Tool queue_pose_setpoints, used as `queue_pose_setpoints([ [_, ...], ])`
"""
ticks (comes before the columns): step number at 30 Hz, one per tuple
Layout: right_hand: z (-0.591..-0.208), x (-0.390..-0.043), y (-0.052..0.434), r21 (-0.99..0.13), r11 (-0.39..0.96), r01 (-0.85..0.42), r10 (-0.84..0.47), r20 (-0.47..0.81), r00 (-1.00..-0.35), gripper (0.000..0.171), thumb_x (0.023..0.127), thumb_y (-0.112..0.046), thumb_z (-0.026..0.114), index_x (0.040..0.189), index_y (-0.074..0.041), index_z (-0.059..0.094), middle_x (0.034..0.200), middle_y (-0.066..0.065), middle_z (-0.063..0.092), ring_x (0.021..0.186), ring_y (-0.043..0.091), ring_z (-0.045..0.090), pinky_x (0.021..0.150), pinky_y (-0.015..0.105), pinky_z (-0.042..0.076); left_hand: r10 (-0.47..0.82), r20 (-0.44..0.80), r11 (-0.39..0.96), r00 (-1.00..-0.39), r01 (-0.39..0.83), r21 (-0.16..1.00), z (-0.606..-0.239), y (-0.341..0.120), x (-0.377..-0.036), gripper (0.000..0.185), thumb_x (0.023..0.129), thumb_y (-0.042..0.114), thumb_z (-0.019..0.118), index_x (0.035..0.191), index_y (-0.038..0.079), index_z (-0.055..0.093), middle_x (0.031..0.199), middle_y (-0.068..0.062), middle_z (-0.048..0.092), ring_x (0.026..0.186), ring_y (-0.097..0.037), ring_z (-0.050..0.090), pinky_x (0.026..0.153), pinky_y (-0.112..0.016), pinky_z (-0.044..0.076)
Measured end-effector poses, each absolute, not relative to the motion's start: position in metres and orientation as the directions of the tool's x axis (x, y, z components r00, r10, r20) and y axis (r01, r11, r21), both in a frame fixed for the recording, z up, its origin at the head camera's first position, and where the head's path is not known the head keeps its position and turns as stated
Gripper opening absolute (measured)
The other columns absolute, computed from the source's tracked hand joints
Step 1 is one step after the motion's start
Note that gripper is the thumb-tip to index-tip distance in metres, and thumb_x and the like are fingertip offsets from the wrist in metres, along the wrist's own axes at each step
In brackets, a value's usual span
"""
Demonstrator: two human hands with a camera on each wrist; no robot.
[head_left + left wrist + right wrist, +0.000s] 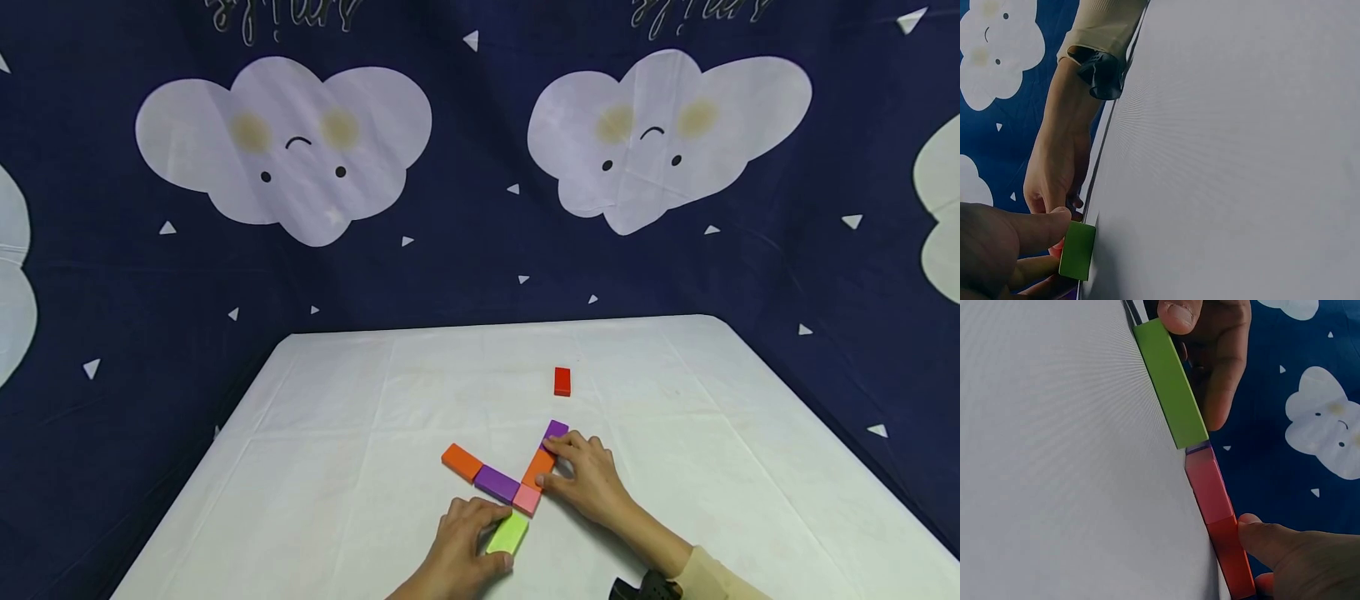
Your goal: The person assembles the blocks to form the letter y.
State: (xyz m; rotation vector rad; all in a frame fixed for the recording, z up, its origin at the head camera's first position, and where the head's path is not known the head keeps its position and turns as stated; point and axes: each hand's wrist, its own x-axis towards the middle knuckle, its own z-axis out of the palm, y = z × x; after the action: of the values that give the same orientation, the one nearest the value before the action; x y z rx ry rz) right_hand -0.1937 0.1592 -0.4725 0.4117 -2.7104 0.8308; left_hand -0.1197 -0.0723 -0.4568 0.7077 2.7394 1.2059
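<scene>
My left hand (461, 542) grips a lime-green block (508, 533) by its ends, between thumb and fingertips. The green block's far end is right by a pink block (527, 499), the corner of a V of blocks on the table. On the V's right arm, an orange block (538, 468) joins the pink one, with a purple block (555, 429) beyond. My right hand (592, 479) holds this orange block, thumb (1266, 537) against its side and index fingertip near the purple one. The V's left arm has another purple block (497, 483) and another orange block (461, 462).
A lone red block (562, 382) lies farther back on the white-covered table (322, 467). Behind the table hangs a dark blue cloth (480, 167) with clouds and triangles. A black device (645, 587) sits at the right wrist.
</scene>
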Motion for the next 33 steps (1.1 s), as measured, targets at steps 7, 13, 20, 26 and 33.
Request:
queue_pose_setpoints([
  [7,-0.4728,-0.1935,0.1589,-0.496,0.797,-0.345,-0.189,0.337,-0.922,0.051,0.069,-0.037,0.079,0.114,-0.015,0.069,0.107,-0.005,0.063,0.085,0.010,0.044,0.074,0.029,0.029,0.435,0.087,0.604,-0.896,0.363,0.709,-0.4554,-0.0694,-0.1222,0.052,0.075,0.031,0.075,0.122,0.015,0.062,0.114,0.004,0.060,0.095,-0.005,0.039,0.078,-0.025,0.029],
  [13,-0.4717,-0.1930,0.1585,-0.495,0.796,-0.349,-0.191,0.341,-0.920,0.050,0.069,-0.035,0.080,0.114,-0.014,0.070,0.107,-0.004,0.063,0.085,0.011,0.045,0.073,0.029,0.029,0.435,0.085,0.603,-0.896,0.361,0.711,-0.4551,-0.0686,-0.1236,0.052,0.075,0.031,0.075,0.122,0.015,0.062,0.114,0.004,0.061,0.095,-0.006,0.039,0.077,-0.025,0.029],
  [20,-0.4719,-0.1935,0.1583,-0.491,0.796,-0.354,-0.188,0.355,-0.916,0.049,0.068,-0.033,0.080,0.113,-0.014,0.070,0.106,-0.004,0.063,0.085,0.010,0.045,0.074,0.029,0.030,0.429,0.141,0.596,-0.892,0.397,0.698,-0.4564,-0.0686,-0.1245,0.051,0.075,0.031,0.075,0.121,0.014,0.062,0.112,0.005,0.061,0.094,-0.004,0.039,0.077,-0.025,0.030],
  [26,-0.4715,-0.1934,0.1581,-0.495,0.796,-0.348,-0.186,0.347,-0.919,0.050,0.069,-0.034,0.080,0.113,-0.014,0.070,0.107,-0.004,0.063,0.085,0.010,0.044,0.074,0.029,0.030,0.425,0.160,0.591,-0.891,0.407,0.697,-0.4564,-0.0681,-0.1246,0.051,0.076,0.031,0.075,0.121,0.012,0.062,0.112,0.004,0.062,0.094,-0.004,0.040,0.077,-0.025,0.030],
  [33,-0.4711,-0.1928,0.1580,-0.497,0.796,-0.346,-0.187,0.342,-0.921,0.050,0.069,-0.035,0.080,0.114,-0.014,0.070,0.107,-0.004,0.063,0.086,0.011,0.045,0.074,0.029,0.029,0.422,0.169,0.587,-0.891,0.411,0.698,-0.4567,-0.0679,-0.1243,0.051,0.075,0.029,0.075,0.121,0.012,0.062,0.111,0.005,0.062,0.094,-0.004,0.040,0.076,-0.025,0.030],
])
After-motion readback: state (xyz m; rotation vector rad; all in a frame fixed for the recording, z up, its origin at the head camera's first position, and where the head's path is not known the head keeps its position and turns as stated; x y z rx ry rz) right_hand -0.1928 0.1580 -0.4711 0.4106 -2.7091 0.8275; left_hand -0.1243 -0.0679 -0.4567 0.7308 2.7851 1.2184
